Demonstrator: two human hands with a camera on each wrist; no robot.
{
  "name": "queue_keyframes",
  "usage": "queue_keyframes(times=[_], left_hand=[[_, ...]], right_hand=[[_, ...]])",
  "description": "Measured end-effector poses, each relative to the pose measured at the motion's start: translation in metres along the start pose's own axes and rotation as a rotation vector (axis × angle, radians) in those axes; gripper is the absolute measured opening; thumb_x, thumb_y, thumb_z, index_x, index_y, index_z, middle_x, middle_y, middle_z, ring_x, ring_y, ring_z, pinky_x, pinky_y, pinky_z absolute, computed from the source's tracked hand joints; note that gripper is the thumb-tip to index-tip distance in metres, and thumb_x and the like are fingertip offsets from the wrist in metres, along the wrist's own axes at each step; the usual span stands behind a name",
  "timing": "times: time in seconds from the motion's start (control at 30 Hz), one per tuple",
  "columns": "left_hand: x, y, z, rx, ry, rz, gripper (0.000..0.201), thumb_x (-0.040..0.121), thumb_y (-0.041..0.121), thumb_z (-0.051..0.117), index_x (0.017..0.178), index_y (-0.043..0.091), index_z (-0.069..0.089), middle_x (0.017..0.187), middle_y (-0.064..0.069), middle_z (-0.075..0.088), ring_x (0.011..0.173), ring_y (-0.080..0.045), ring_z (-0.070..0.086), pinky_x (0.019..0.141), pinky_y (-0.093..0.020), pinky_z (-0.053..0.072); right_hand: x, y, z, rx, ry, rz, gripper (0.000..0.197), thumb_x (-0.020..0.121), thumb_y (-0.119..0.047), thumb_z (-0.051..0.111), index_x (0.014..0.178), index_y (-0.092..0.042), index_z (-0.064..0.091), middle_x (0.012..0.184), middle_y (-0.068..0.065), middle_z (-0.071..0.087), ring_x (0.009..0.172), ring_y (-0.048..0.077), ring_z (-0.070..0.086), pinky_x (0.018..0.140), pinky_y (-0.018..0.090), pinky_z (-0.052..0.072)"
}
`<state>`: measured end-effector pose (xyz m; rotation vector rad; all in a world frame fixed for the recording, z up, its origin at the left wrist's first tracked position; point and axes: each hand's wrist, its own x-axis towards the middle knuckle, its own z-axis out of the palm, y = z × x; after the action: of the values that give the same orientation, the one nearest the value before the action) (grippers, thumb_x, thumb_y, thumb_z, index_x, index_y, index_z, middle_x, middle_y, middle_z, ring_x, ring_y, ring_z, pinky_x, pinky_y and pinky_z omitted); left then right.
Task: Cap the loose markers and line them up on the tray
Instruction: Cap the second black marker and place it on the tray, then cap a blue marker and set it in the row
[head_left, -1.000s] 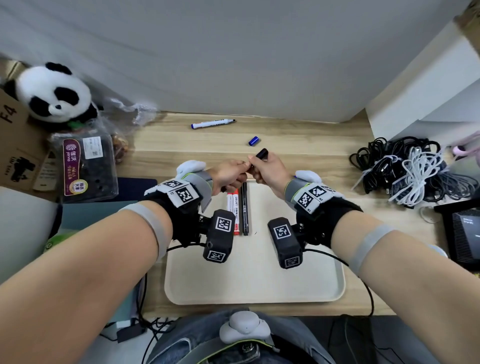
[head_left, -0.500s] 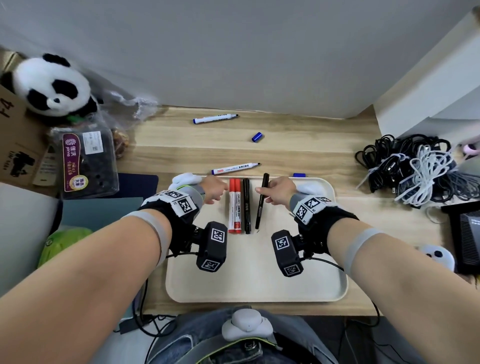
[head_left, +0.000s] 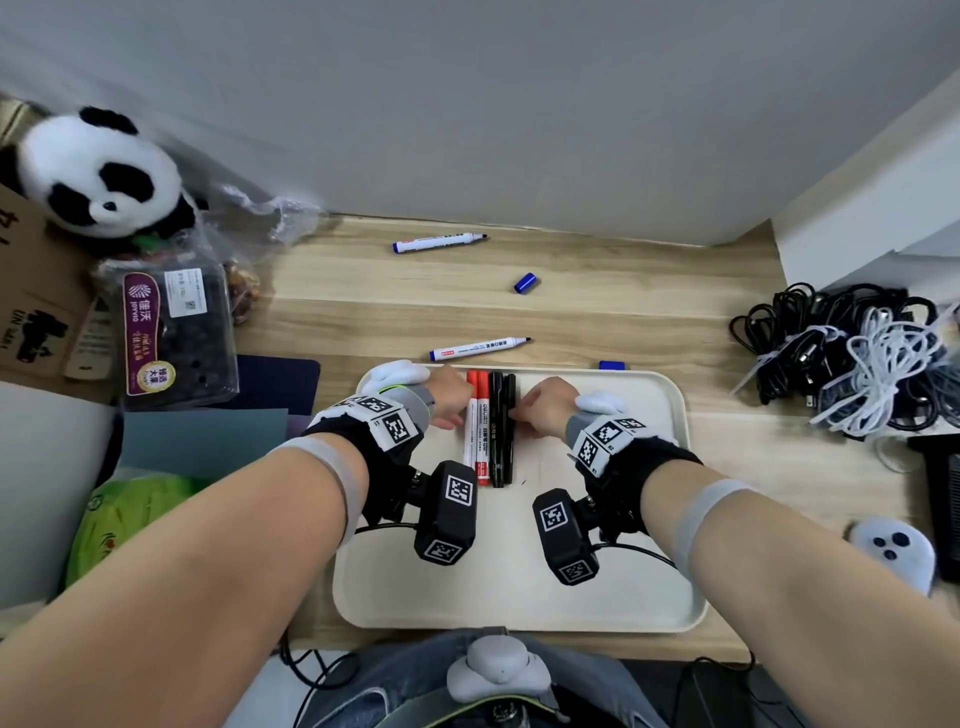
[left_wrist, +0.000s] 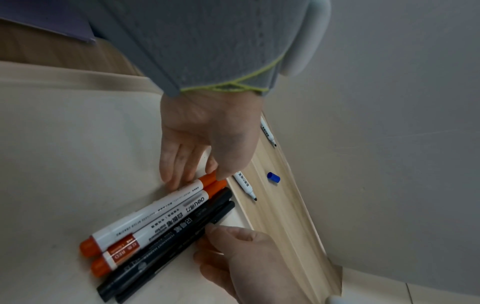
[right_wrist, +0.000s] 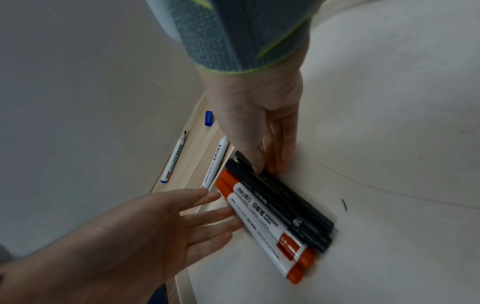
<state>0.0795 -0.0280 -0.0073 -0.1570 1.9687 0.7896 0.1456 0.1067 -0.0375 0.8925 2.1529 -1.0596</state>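
A cream tray (head_left: 519, 597) lies in front of me. Near its far edge, two red-capped white markers (head_left: 478, 431) and two capped black markers (head_left: 501, 431) lie side by side. My left hand (head_left: 457, 410) touches the left red marker (left_wrist: 155, 218) with straight, spread fingers. From the right, my right hand (head_left: 519, 413) presses its fingertips against the outer black marker (right_wrist: 285, 201). Beyond the tray, two uncapped blue-ended markers (head_left: 478, 348) (head_left: 439, 242) lie on the desk. One blue cap (head_left: 525, 283) lies between them and another (head_left: 611, 365) at the tray's far rim.
A panda plush (head_left: 98, 171), a cardboard box and a boxed fruit pack (head_left: 171, 332) crowd the left. Tangled cables (head_left: 852, 358) fill the right side, with a small white figure (head_left: 893, 551) nearer me. A grey wall closes the desk's far edge.
A second ago both hands held a black marker above the tray. It then came down tilted on the tray, and now lies straight against the row with both hands flanking it.
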Motion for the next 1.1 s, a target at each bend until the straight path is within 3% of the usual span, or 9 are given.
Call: queue_keyframes(times=[0.2,0.27,0.33,0.43,0.57,0.67,0.73,0.83,1.1], left_hand=[[0.003,0.000,-0.003,0.022,-0.008,0.006,0.033,0.099,0.010,0.039,0.067,0.019,0.042,0.070,0.002,0.049,0.059,-0.010,0.049,0.057,-0.023,0.044],[0.005,0.002,-0.007,0.052,0.016,0.011,0.035,0.099,0.010,0.038,0.065,0.019,0.042,0.068,0.002,0.047,0.058,-0.010,0.046,0.055,-0.022,0.042],[0.009,0.007,-0.012,0.073,0.056,0.037,0.034,0.098,0.009,0.039,0.065,0.018,0.043,0.068,0.001,0.047,0.059,-0.014,0.047,0.056,-0.025,0.042],[0.014,0.015,-0.017,0.139,0.139,0.074,0.022,0.095,0.008,0.041,0.077,0.009,0.053,0.070,-0.006,0.051,0.075,-0.026,0.049,0.065,-0.031,0.039],[0.020,0.024,-0.018,0.237,0.220,0.117,0.019,0.096,0.013,0.042,0.096,0.009,0.060,0.086,-0.010,0.055,0.081,-0.026,0.049,0.069,-0.030,0.039],[0.023,0.029,-0.018,0.276,0.250,0.111,0.027,0.093,0.010,0.043,0.113,0.008,0.062,0.103,-0.015,0.063,0.084,-0.025,0.051,0.075,-0.033,0.044],[0.028,0.030,-0.017,0.290,0.253,0.108,0.027,0.091,0.009,0.045,0.112,0.012,0.062,0.114,-0.014,0.065,0.089,-0.028,0.058,0.083,-0.035,0.050],[0.031,0.033,-0.015,0.341,0.252,0.099,0.027,0.085,0.013,0.048,0.108,0.019,0.062,0.117,-0.012,0.062,0.101,-0.031,0.062,0.088,-0.038,0.053],[0.045,0.036,-0.018,0.517,0.284,0.070,0.027,0.081,0.017,0.054,0.104,0.031,0.054,0.118,-0.004,0.048,0.096,-0.024,0.053,0.090,-0.038,0.051]], right_hand=[[0.004,0.003,-0.002,0.031,-0.019,-0.044,0.022,0.080,-0.023,0.071,0.085,-0.002,0.074,0.078,0.008,0.067,0.071,0.022,0.062,0.082,0.037,0.056],[0.008,0.005,-0.011,0.076,0.001,-0.029,0.020,0.083,-0.023,0.067,0.069,-0.009,0.069,0.074,0.009,0.068,0.060,0.021,0.062,0.071,0.034,0.058],[0.011,0.007,-0.025,0.165,0.099,0.015,0.018,0.088,-0.023,0.061,0.075,-0.011,0.063,0.074,0.009,0.067,0.057,0.019,0.061,0.061,0.030,0.055],[0.017,0.016,-0.054,0.052,0.315,0.049,0.019,0.088,-0.022,0.053,0.098,-0.010,0.064,0.092,0.010,0.068,0.084,0.030,0.064,0.075,0.030,0.050],[0.025,0.038,-0.083,-0.031,0.423,0.136,0.021,0.084,-0.020,0.055,0.104,-0.014,0.061,0.112,0.010,0.065,0.094,0.030,0.062,0.072,0.028,0.045],[0.029,0.048,-0.091,-0.175,0.334,0.178,0.030,0.084,-0.037,0.057,0.102,-0.012,0.061,0.092,0.007,0.066,0.081,0.029,0.062,0.074,0.030,0.048],[0.034,0.049,-0.091,-0.201,0.305,0.176,0.032,0.086,-0.039,0.055,0.099,-0.011,0.063,0.083,0.005,0.064,0.073,0.028,0.059,0.072,0.030,0.048],[0.042,0.040,-0.083,-0.172,0.275,0.120,0.026,0.088,-0.033,0.057,0.104,-0.013,0.063,0.099,0.008,0.065,0.080,0.027,0.055,0.070,0.028,0.043],[0.059,0.021,-0.057,0.013,0.289,-0.126,0.018,0.086,-0.020,0.062,0.102,-0.013,0.060,0.109,0.008,0.063,0.100,0.025,0.058,0.087,0.033,0.047]])
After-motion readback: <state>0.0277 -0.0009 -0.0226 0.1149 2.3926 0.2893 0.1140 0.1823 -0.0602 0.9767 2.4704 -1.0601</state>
